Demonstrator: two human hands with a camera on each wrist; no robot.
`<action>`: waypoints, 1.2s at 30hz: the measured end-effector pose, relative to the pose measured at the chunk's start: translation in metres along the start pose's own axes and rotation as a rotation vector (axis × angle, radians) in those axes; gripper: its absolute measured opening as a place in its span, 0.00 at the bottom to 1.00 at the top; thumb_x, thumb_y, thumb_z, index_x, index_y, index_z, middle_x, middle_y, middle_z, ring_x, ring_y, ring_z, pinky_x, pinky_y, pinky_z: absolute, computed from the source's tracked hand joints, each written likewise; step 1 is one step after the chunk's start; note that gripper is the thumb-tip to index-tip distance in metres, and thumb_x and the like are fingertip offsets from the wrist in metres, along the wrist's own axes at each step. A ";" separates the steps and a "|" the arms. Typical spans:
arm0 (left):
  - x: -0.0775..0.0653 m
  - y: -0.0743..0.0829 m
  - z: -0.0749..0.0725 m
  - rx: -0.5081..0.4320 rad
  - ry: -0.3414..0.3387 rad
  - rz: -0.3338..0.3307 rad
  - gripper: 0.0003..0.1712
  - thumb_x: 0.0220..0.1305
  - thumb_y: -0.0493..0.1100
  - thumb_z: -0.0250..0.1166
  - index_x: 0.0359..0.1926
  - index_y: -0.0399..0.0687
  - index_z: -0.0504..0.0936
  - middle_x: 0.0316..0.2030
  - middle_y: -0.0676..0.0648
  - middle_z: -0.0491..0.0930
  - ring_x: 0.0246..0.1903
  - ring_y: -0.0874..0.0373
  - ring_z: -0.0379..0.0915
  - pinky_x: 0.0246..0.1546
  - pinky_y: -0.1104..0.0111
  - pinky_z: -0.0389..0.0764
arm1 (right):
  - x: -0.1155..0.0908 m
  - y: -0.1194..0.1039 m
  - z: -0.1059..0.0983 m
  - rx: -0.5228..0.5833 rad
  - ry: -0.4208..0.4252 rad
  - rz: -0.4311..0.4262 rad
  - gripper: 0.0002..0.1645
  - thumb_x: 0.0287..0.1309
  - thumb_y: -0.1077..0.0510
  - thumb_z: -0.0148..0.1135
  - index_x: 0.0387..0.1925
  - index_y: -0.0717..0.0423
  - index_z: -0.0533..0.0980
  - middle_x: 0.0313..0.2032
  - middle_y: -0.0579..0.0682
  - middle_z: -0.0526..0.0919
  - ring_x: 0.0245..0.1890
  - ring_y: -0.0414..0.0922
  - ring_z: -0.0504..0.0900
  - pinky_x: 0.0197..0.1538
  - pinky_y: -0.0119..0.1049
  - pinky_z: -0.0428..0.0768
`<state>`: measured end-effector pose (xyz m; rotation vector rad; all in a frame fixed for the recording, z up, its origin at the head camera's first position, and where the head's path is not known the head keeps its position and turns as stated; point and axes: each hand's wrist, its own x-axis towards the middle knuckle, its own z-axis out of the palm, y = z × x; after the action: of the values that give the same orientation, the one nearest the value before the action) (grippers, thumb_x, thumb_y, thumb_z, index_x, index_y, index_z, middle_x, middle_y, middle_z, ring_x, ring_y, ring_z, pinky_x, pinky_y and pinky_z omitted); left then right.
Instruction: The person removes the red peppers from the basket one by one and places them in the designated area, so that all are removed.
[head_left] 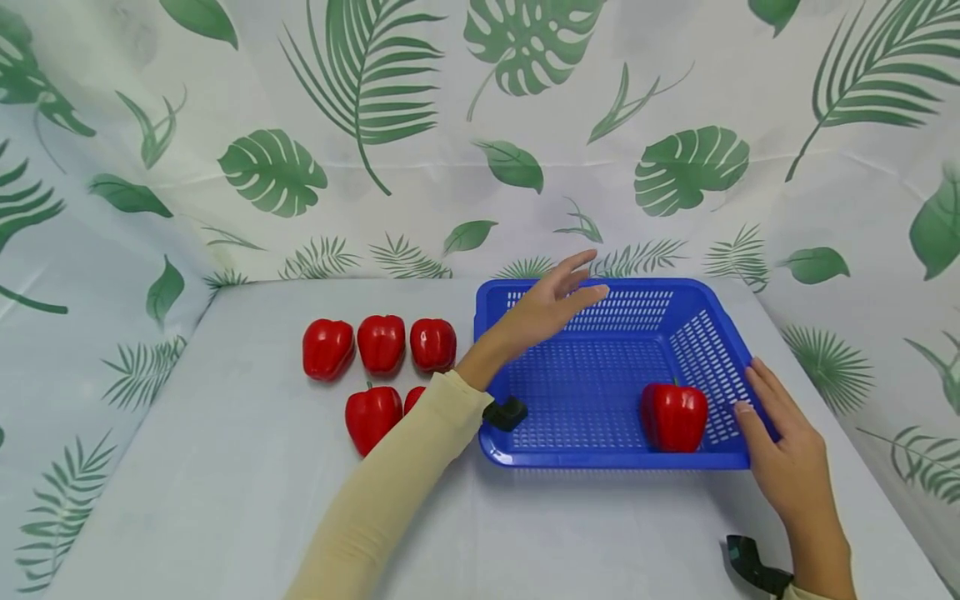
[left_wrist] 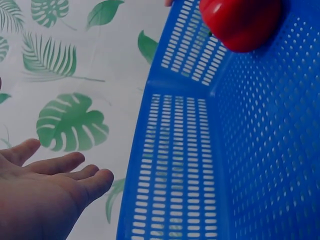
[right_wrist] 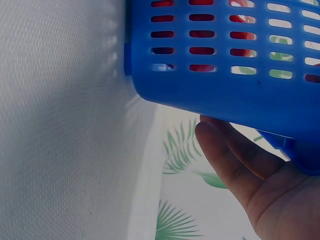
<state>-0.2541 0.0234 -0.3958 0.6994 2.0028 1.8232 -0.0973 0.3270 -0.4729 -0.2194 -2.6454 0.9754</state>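
Note:
A blue plastic basket (head_left: 577, 460) with slotted walls stands on the white table, and one red bell pepper (head_left: 675, 418) sits in its front right corner. My right hand (head_left: 787, 454) grips the basket's right rim, thumb on the inner side and fingers along the outside. Over the basket's back left part, my left hand (head_left: 543, 312) hovers with fingers spread and nothing in it. In the left wrist view that hand (left_wrist: 45, 195) is beside the basket wall (left_wrist: 175, 165), apart from it. More red bell peppers (head_left: 381, 344) lie on the table left of the basket.
The loose peppers stand in two rows; my left sleeve (head_left: 405, 475) partly covers the front row (head_left: 372, 417). A leaf-patterned cloth (head_left: 420, 125) hangs behind the table and at both sides. Black wrist mounts (head_left: 506, 413) sit on both wrists.

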 end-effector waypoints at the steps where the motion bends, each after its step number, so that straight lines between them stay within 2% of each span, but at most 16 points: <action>1: 0.001 -0.001 0.002 0.000 -0.007 0.000 0.40 0.80 0.55 0.60 0.86 0.63 0.56 0.82 0.48 0.58 0.81 0.56 0.53 0.76 0.48 0.64 | 0.000 0.000 0.000 -0.001 0.000 0.000 0.35 0.82 0.53 0.48 0.84 0.56 0.57 0.83 0.58 0.56 0.81 0.67 0.53 0.68 0.77 0.58; 18: 0.012 -0.012 0.031 0.056 -0.085 -0.047 0.41 0.77 0.58 0.62 0.85 0.60 0.60 0.81 0.48 0.61 0.79 0.58 0.56 0.73 0.49 0.69 | 0.000 0.001 0.000 0.001 -0.002 0.002 0.35 0.82 0.53 0.49 0.84 0.55 0.57 0.83 0.56 0.56 0.81 0.66 0.53 0.68 0.78 0.58; 29: 0.018 -0.010 0.047 0.095 -0.147 -0.055 0.41 0.76 0.59 0.62 0.85 0.62 0.60 0.81 0.47 0.61 0.79 0.58 0.56 0.72 0.51 0.71 | 0.000 0.000 0.000 0.013 0.003 -0.002 0.35 0.82 0.54 0.49 0.83 0.56 0.58 0.83 0.57 0.56 0.81 0.65 0.52 0.71 0.76 0.57; 36: 0.020 -0.009 0.060 0.119 -0.176 -0.043 0.42 0.76 0.57 0.63 0.84 0.59 0.60 0.81 0.48 0.62 0.79 0.59 0.57 0.72 0.53 0.71 | 0.000 0.000 0.000 -0.007 0.006 0.000 0.35 0.82 0.52 0.49 0.84 0.55 0.58 0.83 0.56 0.56 0.81 0.65 0.54 0.68 0.77 0.60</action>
<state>-0.2382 0.0839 -0.4101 0.8153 2.0062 1.5700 -0.0976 0.3273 -0.4727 -0.2239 -2.6436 0.9640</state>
